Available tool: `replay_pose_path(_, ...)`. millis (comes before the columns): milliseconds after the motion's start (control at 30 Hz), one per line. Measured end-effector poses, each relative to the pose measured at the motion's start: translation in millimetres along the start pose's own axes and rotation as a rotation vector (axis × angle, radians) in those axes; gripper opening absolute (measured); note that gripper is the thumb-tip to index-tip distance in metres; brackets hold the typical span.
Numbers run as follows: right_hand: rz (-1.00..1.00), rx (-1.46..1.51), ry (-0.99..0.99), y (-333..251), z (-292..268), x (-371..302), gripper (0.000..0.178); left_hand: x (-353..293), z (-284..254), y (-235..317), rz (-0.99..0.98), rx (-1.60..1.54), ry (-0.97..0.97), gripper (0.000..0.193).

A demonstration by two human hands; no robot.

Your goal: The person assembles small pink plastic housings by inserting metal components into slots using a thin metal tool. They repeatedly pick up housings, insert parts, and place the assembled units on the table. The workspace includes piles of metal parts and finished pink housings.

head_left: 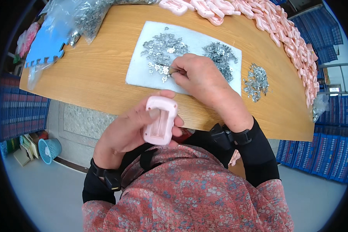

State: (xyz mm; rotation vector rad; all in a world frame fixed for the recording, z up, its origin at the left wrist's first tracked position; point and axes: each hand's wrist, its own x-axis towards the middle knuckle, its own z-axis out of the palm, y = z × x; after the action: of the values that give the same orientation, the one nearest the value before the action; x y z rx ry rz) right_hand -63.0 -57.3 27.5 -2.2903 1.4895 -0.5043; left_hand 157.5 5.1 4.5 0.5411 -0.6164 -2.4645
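My left hand (pixel 129 125) is closed round a pale pink plastic casing (pixel 168 129), holding it in front of the table edge. Its rectangular recess faces up, and my thumb rests at the recess's top. My right hand (pixel 201 77) pinches thin metal tweezers (pixel 174 69), mostly hidden by the fingers. Their tips reach into a pile of small silvery metal contact pieces (pixel 164 48) on a white foam sheet (pixel 137 73). A second, denser pile of metal pieces (pixel 220 54) lies on the sheet, partly behind my right hand.
Right of the sheet, another heap of metal pieces (pixel 256 82) lies on the wooden table (pixel 100 73). Many pink casings (pixel 282 33) line its far right edge. Plastic bags of metal parts (pixel 89 17) and a blue foam mat (pixel 46 44) occupy the far left.
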Motion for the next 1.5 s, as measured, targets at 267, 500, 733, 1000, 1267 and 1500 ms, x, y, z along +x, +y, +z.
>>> replay_pose_path(267,0.018,0.039,0.01,-6,1,1,0.013,4,-13,0,0.018,-0.171,-0.036,0.068)
replay_pose_path(500,0.097,0.023,-0.04,0,-9,-4,0.013,6,-7,-2,0.028,-0.102,0.012,0.067)
replay_pose_path(733,0.18,0.374,0.016,3,-23,-19,0.014,16,3,2,0.127,-0.075,0.085,0.069)
replay_pose_path(1000,-0.054,0.36,0.214,-9,-25,-37,0.01,33,14,6,0.191,-0.048,0.146,0.066)
replay_pose_path(1267,0.073,0.066,0.179,10,-18,-27,0.014,35,11,4,0.189,-0.04,0.209,0.063)
replay_pose_path(1500,0.15,0.109,0.206,8,-27,-25,0.015,35,8,3,0.205,-0.041,0.215,0.063)
